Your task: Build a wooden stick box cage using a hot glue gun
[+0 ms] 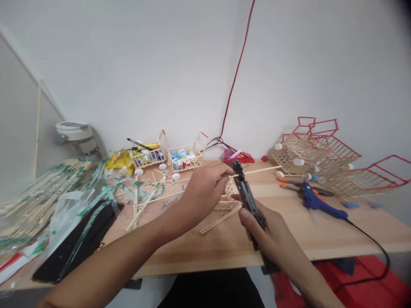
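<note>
My left hand (207,185) pinches one end of a thin wooden stick (261,170), which points out to the right above the table. My right hand (268,229) is wrapped round the handles of dark, worn pliers (245,190). The jaws of the pliers sit across the stick, close to my left fingertips; whether they bite into it I cannot tell. Behind and below my hands stands a small stick frame (229,188), partly hidden. Loose sticks (220,219) lie on the table in front of it.
Small stick carts (185,157) filled with bottle caps and tools stand at the back. More carts with red handles (337,147) are on the right, near a blue glue gun (316,203) and orange-handled pliers (290,183). Bagged chopsticks (48,199) and wrappers cover the left.
</note>
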`<control>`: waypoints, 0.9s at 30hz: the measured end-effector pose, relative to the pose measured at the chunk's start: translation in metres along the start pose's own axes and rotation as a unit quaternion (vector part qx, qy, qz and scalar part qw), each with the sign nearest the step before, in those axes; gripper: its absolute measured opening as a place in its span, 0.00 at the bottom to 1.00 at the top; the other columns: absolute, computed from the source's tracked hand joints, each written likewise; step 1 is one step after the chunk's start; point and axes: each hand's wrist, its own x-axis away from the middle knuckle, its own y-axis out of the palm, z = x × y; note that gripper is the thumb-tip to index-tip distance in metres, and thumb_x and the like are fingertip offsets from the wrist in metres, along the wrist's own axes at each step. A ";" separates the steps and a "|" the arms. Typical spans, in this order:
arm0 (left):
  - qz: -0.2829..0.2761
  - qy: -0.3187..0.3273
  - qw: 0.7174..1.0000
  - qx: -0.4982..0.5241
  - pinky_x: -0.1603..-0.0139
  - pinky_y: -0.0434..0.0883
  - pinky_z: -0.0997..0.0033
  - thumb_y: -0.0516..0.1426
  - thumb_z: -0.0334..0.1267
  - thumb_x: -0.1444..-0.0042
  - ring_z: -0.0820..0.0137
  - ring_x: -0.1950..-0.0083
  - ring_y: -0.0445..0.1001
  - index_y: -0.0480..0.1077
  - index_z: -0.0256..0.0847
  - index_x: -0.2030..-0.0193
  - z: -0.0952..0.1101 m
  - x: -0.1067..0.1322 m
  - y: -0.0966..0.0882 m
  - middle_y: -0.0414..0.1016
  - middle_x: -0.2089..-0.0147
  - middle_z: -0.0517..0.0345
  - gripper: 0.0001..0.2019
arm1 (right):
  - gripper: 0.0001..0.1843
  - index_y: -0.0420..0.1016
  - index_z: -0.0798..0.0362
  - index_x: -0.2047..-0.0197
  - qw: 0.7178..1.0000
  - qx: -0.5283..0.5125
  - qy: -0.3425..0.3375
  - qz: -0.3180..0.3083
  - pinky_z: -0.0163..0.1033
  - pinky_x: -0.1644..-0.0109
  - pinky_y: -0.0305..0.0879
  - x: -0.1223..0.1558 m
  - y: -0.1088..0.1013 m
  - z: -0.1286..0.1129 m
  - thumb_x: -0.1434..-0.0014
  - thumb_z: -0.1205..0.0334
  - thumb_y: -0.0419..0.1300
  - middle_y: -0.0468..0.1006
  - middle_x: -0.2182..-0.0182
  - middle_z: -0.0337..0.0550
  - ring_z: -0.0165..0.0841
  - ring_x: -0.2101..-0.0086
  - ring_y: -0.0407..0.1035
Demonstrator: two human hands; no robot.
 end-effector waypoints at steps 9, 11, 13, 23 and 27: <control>-0.019 -0.212 0.966 0.146 0.53 0.71 0.70 0.48 0.39 0.31 0.72 0.60 0.78 0.68 0.39 0.54 -0.004 0.074 -0.035 0.77 0.62 0.59 0.10 | 0.21 0.74 0.52 0.52 0.992 0.056 -0.092 -0.065 0.38 0.65 0.66 0.009 0.037 -0.005 0.35 0.46 0.51 0.81 0.67 0.43 0.36 0.69 0.74; -0.021 -0.238 0.960 0.143 0.54 0.70 0.69 0.49 0.39 0.31 0.71 0.61 0.78 0.68 0.38 0.55 -0.010 0.092 -0.041 0.77 0.64 0.59 0.10 | 0.20 0.73 0.51 0.51 0.989 0.052 -0.095 -0.099 0.38 0.63 0.66 0.009 0.046 -0.007 0.34 0.47 0.52 0.81 0.65 0.43 0.36 0.68 0.75; -0.015 -0.259 0.957 0.133 0.54 0.69 0.68 0.48 0.40 0.31 0.70 0.62 0.77 0.69 0.38 0.56 -0.014 0.105 -0.046 0.77 0.65 0.58 0.12 | 0.18 0.72 0.50 0.51 0.987 0.049 -0.092 -0.123 0.39 0.61 0.66 0.007 0.053 -0.011 0.35 0.48 0.52 0.82 0.62 0.44 0.37 0.65 0.75; 0.011 -0.325 0.945 -0.022 0.64 0.61 0.70 0.43 0.41 0.31 0.69 0.71 0.68 0.71 0.40 0.59 -0.022 0.144 -0.050 0.66 0.75 0.62 0.16 | 0.17 0.69 0.51 0.61 0.961 0.080 -0.095 -0.248 0.39 0.64 0.60 -0.007 0.085 -0.033 0.34 0.46 0.50 0.79 0.67 0.44 0.37 0.68 0.72; 0.021 -0.347 0.937 -0.040 0.60 0.62 0.69 0.43 0.42 0.32 0.66 0.63 0.73 0.70 0.41 0.61 -0.031 0.164 -0.050 0.75 0.66 0.57 0.16 | 0.19 0.72 0.51 0.55 0.943 0.091 -0.086 -0.309 0.40 0.62 0.60 -0.010 0.090 -0.042 0.32 0.47 0.49 0.82 0.63 0.48 0.40 0.64 0.75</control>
